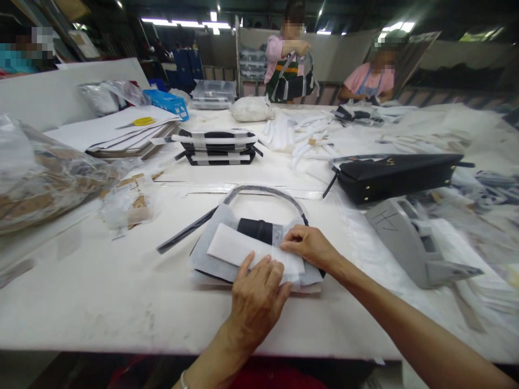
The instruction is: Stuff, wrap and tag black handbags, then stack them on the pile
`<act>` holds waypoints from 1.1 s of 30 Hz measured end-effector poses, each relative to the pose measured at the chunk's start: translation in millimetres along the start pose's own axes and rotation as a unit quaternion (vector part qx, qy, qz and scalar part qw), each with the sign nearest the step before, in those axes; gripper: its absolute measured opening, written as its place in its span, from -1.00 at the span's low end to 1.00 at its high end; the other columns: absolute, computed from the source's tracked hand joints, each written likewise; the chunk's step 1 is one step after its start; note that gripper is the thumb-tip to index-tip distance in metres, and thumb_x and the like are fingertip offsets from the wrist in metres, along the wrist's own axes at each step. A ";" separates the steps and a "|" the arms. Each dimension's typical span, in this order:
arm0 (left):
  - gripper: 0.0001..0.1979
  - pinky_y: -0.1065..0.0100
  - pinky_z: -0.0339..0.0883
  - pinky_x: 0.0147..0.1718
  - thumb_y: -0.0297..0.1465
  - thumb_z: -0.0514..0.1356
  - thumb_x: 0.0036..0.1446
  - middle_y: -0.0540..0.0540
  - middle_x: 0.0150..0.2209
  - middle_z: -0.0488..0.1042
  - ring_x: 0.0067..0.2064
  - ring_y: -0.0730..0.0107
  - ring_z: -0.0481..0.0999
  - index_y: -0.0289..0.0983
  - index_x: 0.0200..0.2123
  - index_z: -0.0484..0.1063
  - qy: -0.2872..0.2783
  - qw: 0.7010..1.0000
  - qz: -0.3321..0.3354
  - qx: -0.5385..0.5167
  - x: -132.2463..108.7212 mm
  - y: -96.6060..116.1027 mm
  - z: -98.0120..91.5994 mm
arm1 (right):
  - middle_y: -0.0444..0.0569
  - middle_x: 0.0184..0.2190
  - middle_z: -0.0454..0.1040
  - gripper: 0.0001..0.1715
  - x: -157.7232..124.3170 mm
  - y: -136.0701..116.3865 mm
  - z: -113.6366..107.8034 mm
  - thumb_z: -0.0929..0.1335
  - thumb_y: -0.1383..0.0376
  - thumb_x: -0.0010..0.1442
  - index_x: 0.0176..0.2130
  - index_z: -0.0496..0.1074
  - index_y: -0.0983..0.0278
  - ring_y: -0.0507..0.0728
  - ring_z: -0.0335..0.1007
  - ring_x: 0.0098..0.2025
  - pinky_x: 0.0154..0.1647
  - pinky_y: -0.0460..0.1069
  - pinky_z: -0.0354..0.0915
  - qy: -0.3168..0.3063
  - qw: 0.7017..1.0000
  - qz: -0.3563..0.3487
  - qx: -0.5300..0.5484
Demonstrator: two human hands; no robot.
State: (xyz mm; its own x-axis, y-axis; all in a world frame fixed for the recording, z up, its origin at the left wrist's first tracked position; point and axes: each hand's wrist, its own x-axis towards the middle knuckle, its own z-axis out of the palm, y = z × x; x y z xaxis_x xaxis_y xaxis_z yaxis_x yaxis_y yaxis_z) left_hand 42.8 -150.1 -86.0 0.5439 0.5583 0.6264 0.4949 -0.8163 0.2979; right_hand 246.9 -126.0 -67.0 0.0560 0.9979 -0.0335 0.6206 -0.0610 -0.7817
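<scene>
A black handbag (195,263) lies in front of me, largely covered by thin white wrapping sheet (203,251). Its wrapped handle (263,189) arches away from me, and a loose wrapped strap end (178,237) sticks out to the left. On top rests a white foam strip (231,246), slightly tilted, beside a black flap (257,229). My left hand (259,294) presses on the foam with fingers stretched out. At the strip's right part, my right hand (310,246) pinches a piece of clear tape (277,235) against the bag.
A grey tape dispenser (405,243) and a black bag (397,175) stand right. Stacked wrapped bags (221,146) lie ahead. Yellow-handled scissors (141,121) rest on cardboard sheets (117,132); plastic-wrapped pieces (48,178) fill the left. Two people (279,59) work across the table.
</scene>
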 end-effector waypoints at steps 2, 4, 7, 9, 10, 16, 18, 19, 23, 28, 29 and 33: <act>-0.76 0.09 0.23 0.18 -0.33 0.11 0.29 -0.13 -0.16 0.59 -0.01 0.25 0.55 -0.26 -0.01 0.34 -0.004 1.000 0.008 0.010 0.5 -0.3 -0.6 | -0.13 -0.42 0.52 -0.91 1.3 1.5 0.9 0.46 0.24 0.04 -0.45 0.58 0.21 0.07 0.41 -0.34 -0.30 -0.07 0.24 -0.004 1.000 0.006 -0.012; -0.76 0.10 0.21 0.18 -0.34 0.10 0.30 -0.12 -0.16 0.58 0.00 0.26 0.55 -0.27 0.00 0.35 -0.010 1.000 0.012 0.016 0.5 -0.5 -0.8 | -0.13 -0.41 0.53 -0.90 3.0 1.5 1.5 0.47 0.23 0.02 -0.45 0.58 0.21 0.08 0.42 -0.33 -0.30 -0.07 0.23 -0.012 0.999 0.019 -0.026; -0.75 0.09 0.21 0.17 -0.32 0.09 0.31 -0.11 -0.15 0.58 0.01 0.26 0.53 -0.25 0.01 0.37 -0.022 0.999 0.021 0.026 -0.5 -0.7 -0.4 | -0.14 -0.41 0.54 -0.87 5.3 -1.0 1.8 0.48 0.19 -0.01 -0.45 0.57 0.21 0.08 0.41 -0.34 -0.34 -0.07 0.21 -0.020 0.998 0.041 -0.048; -0.74 0.08 0.22 0.16 -0.30 0.09 0.32 -0.12 -0.15 0.57 0.01 0.25 0.53 -0.24 0.02 0.38 -0.030 0.999 0.027 0.036 -1.4 -1.2 -0.4 | -0.15 -0.44 0.53 -0.85 6.4 -3.1 1.8 0.49 0.18 -0.03 -0.46 0.56 0.21 0.07 0.40 -0.36 -0.37 -0.08 0.18 -0.024 0.996 0.051 -0.066; -0.72 0.07 0.22 0.16 -0.28 0.09 0.32 -0.13 -0.14 0.57 0.00 0.24 0.54 -0.23 0.03 0.39 -0.030 0.998 0.031 0.042 -1.8 -1.6 -0.6 | -0.16 -0.45 0.53 -0.84 6.9 -3.8 1.8 0.49 0.17 -0.03 -0.46 0.55 0.21 0.07 0.39 -0.37 -0.37 -0.08 0.17 -0.026 0.995 0.054 -0.075; -0.59 -0.06 0.17 0.18 -0.21 0.12 0.29 -0.20 0.15 0.42 0.13 0.13 0.44 -0.13 0.17 0.31 -0.084 0.992 0.074 0.057 -5.4 -5.9 -5.6 | -0.18 -0.49 0.51 -0.82 5.9 -2.5 4.4 0.48 0.16 -0.01 -0.46 0.54 0.22 0.06 0.38 -0.40 -0.38 -0.08 0.15 -0.014 0.994 0.038 -0.098; -0.56 -0.09 0.15 0.20 -0.19 0.13 0.27 -0.16 0.13 0.44 0.16 0.11 0.41 -0.11 0.19 0.29 -0.107 0.990 0.077 0.049 -7.3 -6.5 -6.8 | -0.18 -0.45 0.52 -0.84 1.3 -3.0 6.5 0.48 0.17 0.01 -0.45 0.54 0.21 0.05 0.39 -0.37 -0.35 -0.08 0.16 0.014 0.995 0.025 -0.095; -0.55 -0.10 0.14 0.20 -0.17 0.14 0.27 -0.15 0.12 0.45 0.16 0.11 0.41 -0.12 0.19 0.30 -0.112 0.990 0.073 0.045 -8.3 -6.4 -7.1 | -0.18 -0.42 0.53 -0.85 -1.8 -4.0 7.6 0.48 0.18 0.02 -0.44 0.54 0.20 0.05 0.39 -0.35 -0.33 -0.08 0.16 0.032 0.995 0.017 -0.097; -0.52 -0.12 0.11 0.22 -0.11 0.16 0.23 -0.17 0.14 0.43 0.17 0.08 0.40 -0.13 0.17 0.31 -0.132 0.989 0.063 0.036 -10.3 -4.7 -8.4 | -0.18 -0.37 0.50 -0.92 -13.9 -11.3 10.7 0.45 0.22 0.09 -0.40 0.53 0.17 0.05 0.39 -0.30 -0.29 -0.08 0.15 0.091 0.985 -0.033 -0.144; -0.48 -0.12 0.08 0.23 -0.09 0.16 0.22 -0.16 0.21 0.37 0.20 0.07 0.36 -0.13 0.20 0.27 -0.148 0.986 0.066 0.039 -10.5 -4.0 -10.2 | -0.18 -0.35 0.47 -0.92 -14.1 -16.5 11.5 0.43 0.21 0.14 -0.37 0.53 0.15 0.04 0.36 -0.33 -0.32 -0.07 0.11 0.068 0.972 -0.071 -0.214; -0.48 -0.12 0.08 0.23 -0.09 0.16 0.22 -0.15 0.23 0.34 0.20 0.07 0.35 -0.12 0.20 0.27 -0.149 0.986 0.065 0.040 -10.6 -4.2 -10.0 | -0.18 -0.35 0.48 -0.92 -12.8 -16.1 11.5 0.43 0.20 0.13 -0.36 0.52 0.14 0.04 0.37 -0.32 -0.32 -0.07 0.10 0.064 0.973 -0.059 -0.214; -0.44 -0.11 0.07 0.24 -0.09 0.17 0.21 -0.14 0.21 0.37 0.20 0.08 0.35 -0.14 0.22 0.25 -0.150 0.986 0.062 0.038 -11.1 -5.1 -6.5 | -0.18 -0.34 0.51 -0.88 -8.4 -11.8 12.3 0.44 0.16 0.10 -0.40 0.51 0.15 0.07 0.39 -0.28 -0.33 -0.07 0.09 0.071 0.976 -0.005 -0.205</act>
State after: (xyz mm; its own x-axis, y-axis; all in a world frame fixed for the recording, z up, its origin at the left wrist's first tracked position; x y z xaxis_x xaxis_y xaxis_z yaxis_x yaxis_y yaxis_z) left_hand 29.9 -153.1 -89.8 0.7733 0.4836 0.4101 0.4557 -0.8736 0.1709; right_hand 229.4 -133.3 -65.3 0.1382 0.9869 0.0832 0.8813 -0.0842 -0.4651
